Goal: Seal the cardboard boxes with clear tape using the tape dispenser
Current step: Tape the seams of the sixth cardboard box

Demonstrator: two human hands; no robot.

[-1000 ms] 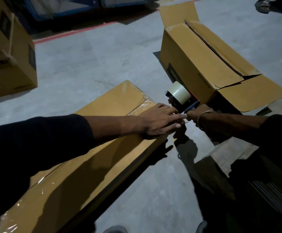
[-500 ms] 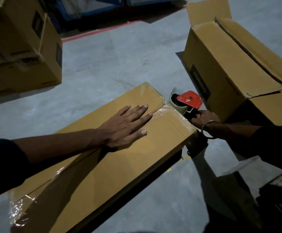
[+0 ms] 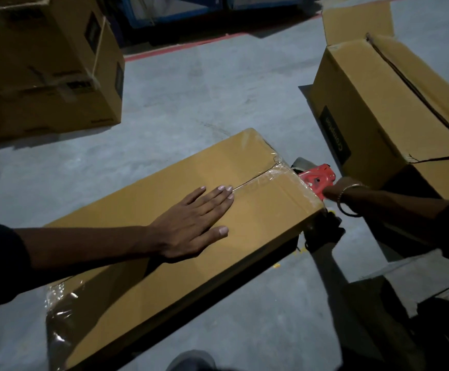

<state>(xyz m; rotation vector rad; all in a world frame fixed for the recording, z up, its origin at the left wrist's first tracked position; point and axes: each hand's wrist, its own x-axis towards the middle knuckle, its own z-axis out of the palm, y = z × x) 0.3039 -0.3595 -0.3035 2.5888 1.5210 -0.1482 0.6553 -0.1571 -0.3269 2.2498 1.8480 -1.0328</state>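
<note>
The left hand (image 3: 191,228) has slid back from the box (image 3: 148,263) end and now lies flat, fingers (image 3: 212,195) straight and a little spread, while just past its fingertips the dispenser (image 3: 317,178), held by the mostly hidden right hand (image 3: 334,187), has dropped over the far edge, so this tape strip looks nearly done.

Left hand (image 3: 191,226) slid back from the box end to lie flat mid-lid on the long box (image 3: 258,210), while right hand (image 3: 337,187) took the tape dispenser (image 3: 317,179) down over the far edge.
</note>
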